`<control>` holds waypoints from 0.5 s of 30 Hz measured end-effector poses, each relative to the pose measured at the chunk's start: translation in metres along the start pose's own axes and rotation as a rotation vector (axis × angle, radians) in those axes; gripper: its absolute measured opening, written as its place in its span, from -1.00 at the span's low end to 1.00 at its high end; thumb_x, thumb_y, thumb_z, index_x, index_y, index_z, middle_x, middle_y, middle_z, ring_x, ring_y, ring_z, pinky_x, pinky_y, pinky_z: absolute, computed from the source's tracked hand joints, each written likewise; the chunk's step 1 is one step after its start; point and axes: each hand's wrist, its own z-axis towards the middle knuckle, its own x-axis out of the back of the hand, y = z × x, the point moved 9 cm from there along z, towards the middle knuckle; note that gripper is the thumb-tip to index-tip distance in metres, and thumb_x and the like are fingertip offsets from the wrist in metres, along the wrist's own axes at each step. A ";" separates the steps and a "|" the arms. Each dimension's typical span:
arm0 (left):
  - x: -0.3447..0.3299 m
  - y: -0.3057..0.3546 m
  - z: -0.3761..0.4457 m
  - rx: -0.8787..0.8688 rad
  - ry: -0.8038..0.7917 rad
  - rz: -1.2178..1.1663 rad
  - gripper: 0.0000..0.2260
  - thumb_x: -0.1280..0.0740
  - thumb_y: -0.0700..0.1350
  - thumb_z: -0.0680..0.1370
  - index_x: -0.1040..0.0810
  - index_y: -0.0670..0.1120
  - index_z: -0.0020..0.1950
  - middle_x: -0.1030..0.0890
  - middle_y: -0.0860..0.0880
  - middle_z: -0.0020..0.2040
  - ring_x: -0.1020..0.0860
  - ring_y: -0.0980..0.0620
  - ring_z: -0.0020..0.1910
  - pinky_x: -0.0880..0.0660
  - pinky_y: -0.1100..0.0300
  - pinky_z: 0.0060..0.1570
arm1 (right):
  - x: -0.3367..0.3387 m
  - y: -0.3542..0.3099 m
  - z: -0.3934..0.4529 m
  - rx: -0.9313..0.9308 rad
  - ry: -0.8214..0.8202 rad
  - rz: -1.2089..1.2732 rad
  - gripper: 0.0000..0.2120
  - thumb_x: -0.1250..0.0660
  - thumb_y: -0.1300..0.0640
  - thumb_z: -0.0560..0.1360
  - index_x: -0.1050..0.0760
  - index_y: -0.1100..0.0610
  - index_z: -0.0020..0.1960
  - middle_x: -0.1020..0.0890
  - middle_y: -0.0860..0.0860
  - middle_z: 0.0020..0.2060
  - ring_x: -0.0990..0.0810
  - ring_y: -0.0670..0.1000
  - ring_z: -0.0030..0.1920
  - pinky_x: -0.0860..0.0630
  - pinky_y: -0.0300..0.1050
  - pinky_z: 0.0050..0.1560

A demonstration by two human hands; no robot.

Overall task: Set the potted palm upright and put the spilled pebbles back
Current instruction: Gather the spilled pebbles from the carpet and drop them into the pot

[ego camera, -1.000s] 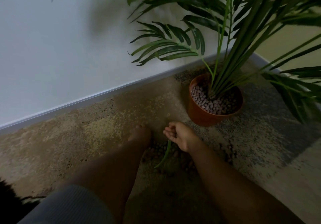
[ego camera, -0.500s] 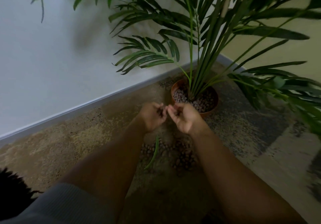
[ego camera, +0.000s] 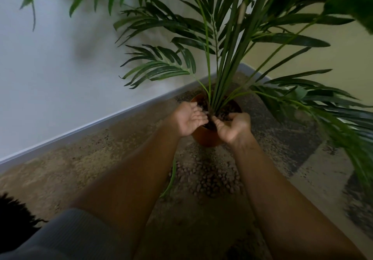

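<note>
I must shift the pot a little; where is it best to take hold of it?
Grip the orange pot by its bare lower wall with both hands, from the near side. It stands upright; fronds crowd above the rim, and the wall blocks the far side.

Both arms fwd, left hand (ego camera: 188,119) & right hand (ego camera: 232,127) cupped, palms up
</note>
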 end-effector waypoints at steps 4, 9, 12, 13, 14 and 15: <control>0.012 0.003 -0.006 -0.047 0.026 -0.040 -0.59 -0.01 -0.15 0.68 -0.23 -0.33 0.48 -0.33 -0.28 0.45 -0.33 -0.18 0.45 -0.32 -0.01 0.40 | -0.013 0.011 -0.009 -0.035 -0.089 -0.128 -0.62 0.00 0.34 0.60 -0.27 0.43 0.38 -0.42 0.34 0.34 -0.48 0.25 0.33 -0.49 -0.02 0.31; 0.064 0.009 -0.013 -0.197 0.276 0.086 -0.69 -0.05 -0.12 0.67 -0.44 -0.13 0.34 -0.57 -0.03 0.22 -0.56 0.02 0.19 -0.50 0.20 0.09 | -0.019 0.047 -0.015 -0.091 -0.210 -0.486 -0.76 -0.06 0.34 0.61 -0.34 0.34 0.25 -0.58 0.26 0.05 -0.57 0.24 0.24 -0.63 -0.16 -0.06; 0.113 0.008 -0.012 -0.243 0.473 0.275 -0.83 -0.18 -0.11 0.63 -0.56 -0.10 0.06 -0.58 -0.01 -0.11 -0.56 0.05 -0.15 -0.47 0.23 -0.26 | -0.008 0.064 -0.003 -0.069 -0.173 -0.715 -0.75 -0.16 0.37 0.59 -0.40 0.31 0.26 -0.62 0.21 0.04 -0.65 0.17 0.05 -0.63 -0.18 -0.20; 0.128 0.005 -0.012 -0.237 0.522 0.405 -0.83 -0.22 -0.11 0.61 -0.58 -0.11 0.04 -0.57 -0.02 -0.13 -0.54 0.05 -0.20 -0.47 0.22 -0.31 | 0.000 0.071 0.003 -0.051 -0.149 -0.833 -0.75 -0.18 0.37 0.58 -0.43 0.28 0.25 -0.62 0.19 0.04 -0.66 0.11 -0.05 -0.62 -0.20 -0.23; 0.140 0.003 -0.012 -0.238 0.565 0.570 -0.81 -0.24 -0.10 0.59 -0.59 -0.12 0.09 -0.58 -0.04 -0.09 -0.55 0.03 -0.17 -0.47 0.20 -0.30 | 0.006 0.076 0.007 -0.028 -0.129 -0.956 -0.76 -0.19 0.37 0.58 -0.45 0.25 0.23 -0.62 0.17 0.05 -0.65 0.07 -0.12 -0.62 -0.21 -0.24; 0.156 0.000 -0.010 -0.233 0.615 0.733 -0.78 -0.26 -0.10 0.57 -0.59 -0.12 0.14 -0.61 -0.06 -0.03 -0.57 -0.01 -0.11 -0.50 0.18 -0.25 | 0.013 0.085 0.012 -0.015 -0.118 -1.101 -0.76 -0.20 0.37 0.56 -0.48 0.23 0.19 -0.61 0.17 0.09 -0.63 0.06 -0.12 -0.63 -0.17 -0.21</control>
